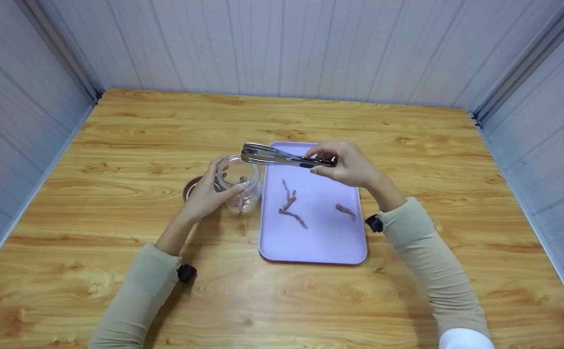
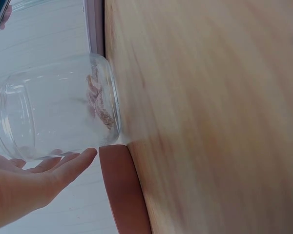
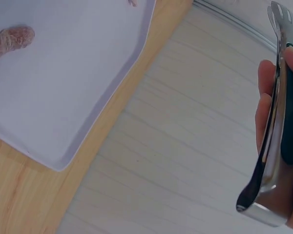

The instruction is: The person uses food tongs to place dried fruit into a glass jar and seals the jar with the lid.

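My left hand [image 1: 209, 196] grips a clear jar [image 1: 247, 201] near its rim, thumb on the near side and fingers round the far side. The jar stands upright on the table. Inside it, at the bottom, lie brown shrivelled strips [image 2: 97, 100]. Metal tongs [image 1: 274, 156] with dark grips are in my right hand [image 1: 347, 162], pinched between thumb and fingers. Their head hovers over the jar's mouth; whether it holds anything I cannot tell. On the purple tray [image 1: 321, 247] lie more strips [image 1: 289, 206] and one apart piece [image 1: 345, 210] at the right.
A reddish-brown lid [image 2: 124, 190] lies on the table just left of the jar, partly behind my left hand. The tray sits right beside the jar. Pale panel walls [image 1: 282, 48] enclose the wooden table [image 1: 117, 145] at the back and both sides.
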The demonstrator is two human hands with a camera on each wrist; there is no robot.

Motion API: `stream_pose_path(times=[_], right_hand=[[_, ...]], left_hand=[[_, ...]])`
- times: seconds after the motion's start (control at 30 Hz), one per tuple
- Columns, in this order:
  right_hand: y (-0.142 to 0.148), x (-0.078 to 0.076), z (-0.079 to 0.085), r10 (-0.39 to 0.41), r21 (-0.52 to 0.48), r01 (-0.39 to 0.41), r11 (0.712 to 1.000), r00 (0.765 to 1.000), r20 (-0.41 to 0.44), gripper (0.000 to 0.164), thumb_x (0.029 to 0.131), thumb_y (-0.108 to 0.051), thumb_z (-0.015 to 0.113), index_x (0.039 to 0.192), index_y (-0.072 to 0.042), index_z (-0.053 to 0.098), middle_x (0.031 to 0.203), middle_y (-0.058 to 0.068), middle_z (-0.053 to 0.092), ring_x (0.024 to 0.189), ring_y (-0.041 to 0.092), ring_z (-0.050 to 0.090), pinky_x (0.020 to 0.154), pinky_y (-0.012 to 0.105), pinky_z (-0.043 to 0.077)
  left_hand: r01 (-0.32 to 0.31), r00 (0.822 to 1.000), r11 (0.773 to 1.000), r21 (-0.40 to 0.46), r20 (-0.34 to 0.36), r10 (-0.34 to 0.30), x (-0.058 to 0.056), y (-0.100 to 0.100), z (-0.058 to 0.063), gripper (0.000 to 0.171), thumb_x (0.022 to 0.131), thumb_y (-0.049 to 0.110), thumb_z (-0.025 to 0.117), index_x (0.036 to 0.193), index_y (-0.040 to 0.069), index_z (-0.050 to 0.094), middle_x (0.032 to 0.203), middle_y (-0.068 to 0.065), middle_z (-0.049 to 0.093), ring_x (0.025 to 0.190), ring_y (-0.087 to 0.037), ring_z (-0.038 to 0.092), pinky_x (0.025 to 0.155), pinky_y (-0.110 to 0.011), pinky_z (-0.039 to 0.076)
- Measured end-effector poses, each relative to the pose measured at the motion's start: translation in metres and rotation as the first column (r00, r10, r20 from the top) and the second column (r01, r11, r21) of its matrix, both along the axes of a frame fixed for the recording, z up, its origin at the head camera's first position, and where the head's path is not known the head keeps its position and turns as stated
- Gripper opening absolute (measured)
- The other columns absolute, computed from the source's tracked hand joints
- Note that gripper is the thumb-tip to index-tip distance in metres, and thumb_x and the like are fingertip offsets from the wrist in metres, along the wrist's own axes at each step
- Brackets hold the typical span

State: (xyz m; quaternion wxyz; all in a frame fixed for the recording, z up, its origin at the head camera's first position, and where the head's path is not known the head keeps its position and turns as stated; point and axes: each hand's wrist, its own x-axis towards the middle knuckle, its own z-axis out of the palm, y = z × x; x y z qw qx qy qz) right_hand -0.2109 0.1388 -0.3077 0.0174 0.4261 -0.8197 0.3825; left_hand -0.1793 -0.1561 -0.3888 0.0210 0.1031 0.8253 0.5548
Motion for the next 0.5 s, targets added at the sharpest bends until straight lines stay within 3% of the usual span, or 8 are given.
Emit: stream_pose_path(times=[0.17, 0.5], right_hand=[[0.007, 0.0, 0.002, -0.001, -0.003, 0.001, 1.0, 1.0, 0.017, 0.025, 0.075, 0.005, 0.065, 0.1, 0.008, 0.06, 0.074, 0.015, 0.06, 0.058, 0.019, 0.051, 0.049, 0.024, 0.04], [0.033, 0.006, 0.003, 0.01, 0.009, -0.01, 1.0, 1.0, 0.021, 0.032, 0.076, 0.003, 0.066, 0.106, 0.008, 0.057, 0.071, 0.014, 0.052, 0.055, 0.014, 0.039, 0.048, 0.024, 0.034]], left_hand=[[0.0, 1.0, 1.0, -0.016, 0.002, 0.0, 0.006, 0.004, 0.011, 0.074, 0.08, 0.015, 0.066, 0.135, -0.003, 0.021, 0.132, -0.027, 0.031, 0.123, -0.035, 0.027, 0.1, -0.042, 0.02], [-0.008, 1.0, 1.0, -0.021, -0.005, 0.007, 0.007, 0.004, 0.012, 0.074, 0.079, 0.016, 0.067, 0.135, -0.002, 0.022, 0.131, -0.027, 0.032, 0.122, -0.035, 0.029, 0.1, -0.041, 0.021]])
